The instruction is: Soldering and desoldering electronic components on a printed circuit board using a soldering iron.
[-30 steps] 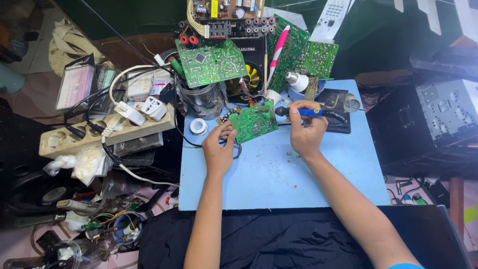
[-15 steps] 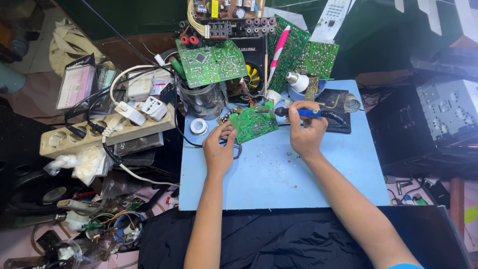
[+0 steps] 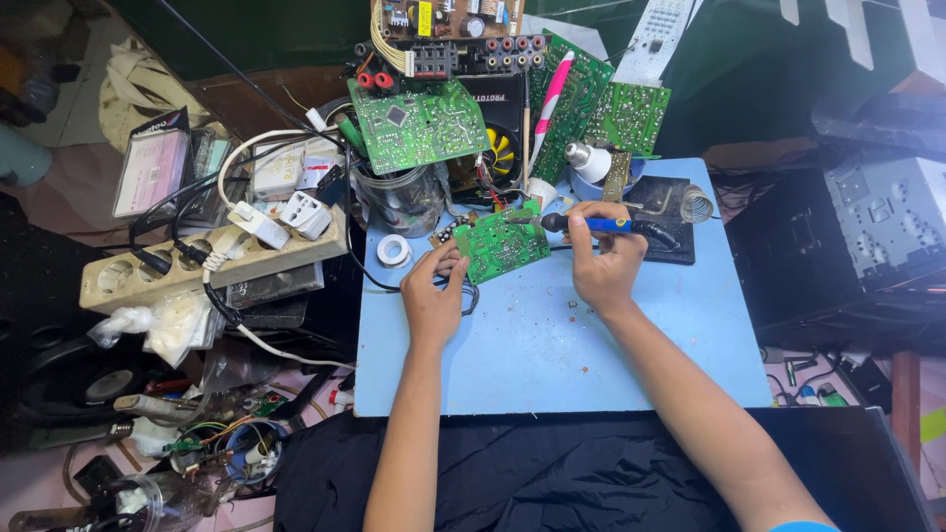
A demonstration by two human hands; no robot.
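A cream power strip [image 3: 197,268] lies at 9 o'clock off the blue worktop [image 3: 552,355]. The left hand [image 3: 434,300] pinches the edge of a small green circuit board [image 3: 501,244] near the worktop's 12 o'clock. At 3 o'clock of the board, the right hand [image 3: 603,264] is curled around a blue-handled soldering iron [image 3: 591,225], tip on the board.

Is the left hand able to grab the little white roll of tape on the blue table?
Probably yes. The left hand rests by the small green circuit board, and the white tape roll lies just beside it on bare blue table, nothing between.
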